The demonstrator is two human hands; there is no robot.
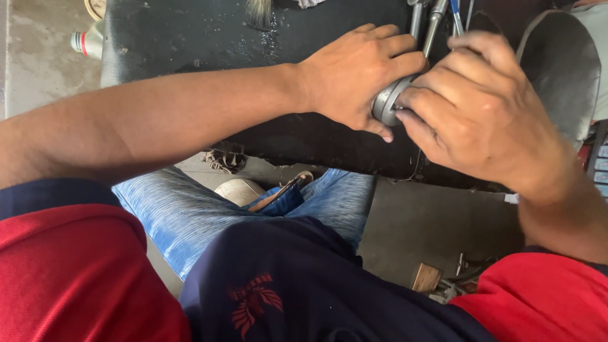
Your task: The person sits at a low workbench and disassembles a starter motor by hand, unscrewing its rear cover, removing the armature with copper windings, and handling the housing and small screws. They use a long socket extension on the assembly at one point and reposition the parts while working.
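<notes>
Grey metal, smooth and round, forms the ring-shaped part (387,101), held between both hands above the near edge of the black, grit-speckled bench (177,38). The left hand (358,73) wraps its fingers around the part's rim. The right hand (481,107) pinches the part's face with curled fingers. Slim steel tools (434,22) lie just behind. A bristle brush (258,12) rests farther left.
</notes>
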